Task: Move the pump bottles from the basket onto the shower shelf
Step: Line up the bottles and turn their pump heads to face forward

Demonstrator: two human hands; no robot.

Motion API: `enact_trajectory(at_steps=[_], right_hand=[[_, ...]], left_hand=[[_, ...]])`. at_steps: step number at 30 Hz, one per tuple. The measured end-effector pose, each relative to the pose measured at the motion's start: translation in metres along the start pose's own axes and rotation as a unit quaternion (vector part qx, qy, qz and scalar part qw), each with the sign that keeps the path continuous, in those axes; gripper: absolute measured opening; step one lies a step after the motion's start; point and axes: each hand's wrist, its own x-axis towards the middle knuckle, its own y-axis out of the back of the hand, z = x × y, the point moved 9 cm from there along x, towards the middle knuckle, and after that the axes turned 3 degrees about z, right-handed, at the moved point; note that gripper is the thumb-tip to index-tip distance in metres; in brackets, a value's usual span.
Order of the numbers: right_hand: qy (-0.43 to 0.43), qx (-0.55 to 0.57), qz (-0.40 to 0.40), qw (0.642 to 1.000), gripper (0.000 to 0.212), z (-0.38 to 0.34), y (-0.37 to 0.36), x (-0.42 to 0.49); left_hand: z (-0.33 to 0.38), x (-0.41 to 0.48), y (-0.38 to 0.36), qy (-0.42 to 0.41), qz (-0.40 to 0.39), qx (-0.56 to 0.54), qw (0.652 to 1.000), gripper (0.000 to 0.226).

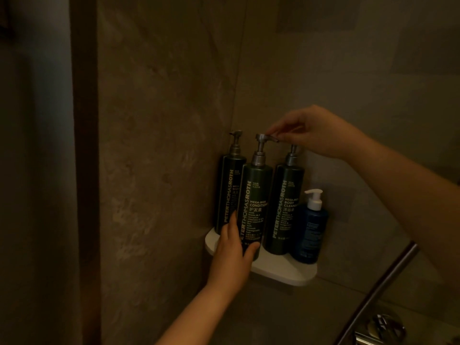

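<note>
Head view is showing me the risk plainly: the conditioner bottle (254, 207) is standing forward of its neighbours, toward the six o'clock edge of the shower shelf (286, 273). I am judging that a careless release could be tipping it off that lip. My thumb is hiding whether its base is fully down. The shelf is crowded, so any twist I am giving the pump head (265, 138) could be swinging the bottle into the body cleanser bottle (283, 210) at its three o'clock. That one is standing just beside the small blue bottle (310, 235) at four o'clock, and a knock could be toppling both. Pressing down instead of turning could be squirting product. The shampoo bottle (230, 190), at eleven o'clock in the wall corner, is looking safest.

My left hand (234, 247) is wrapping the conditioner bottle's lower body, fingers curling along its nine o'clock side and thumb hooking across the front near the base. My right hand (316, 131) is reaching in from three o'clock and pinching the pump head between fingertips and thumb. All four bottles are standing on the shelf, and the basket is not showing.
</note>
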Motion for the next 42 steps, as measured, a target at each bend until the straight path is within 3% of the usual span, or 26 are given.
enact_trajectory(at_steps=[18, 24, 42], right_hand=[[0.032, -0.063, 0.043, 0.997, 0.024, -0.008, -0.004, 0.005], [0.031, -0.062, 0.066, 0.995, 0.023, -0.006, -0.008, 0.007], [0.021, -0.008, 0.131, 0.991, 0.022, -0.002, -0.012, 0.006]], left_hand=[[0.003, -0.004, 0.002, -0.002, 0.042, 0.035, 0.999, 0.084], [0.006, -0.008, 0.008, -0.001, 0.094, 0.078, 0.992, 0.083], [0.008, -0.008, 0.01, 0.008, 0.119, 0.126, 0.985, 0.081]])
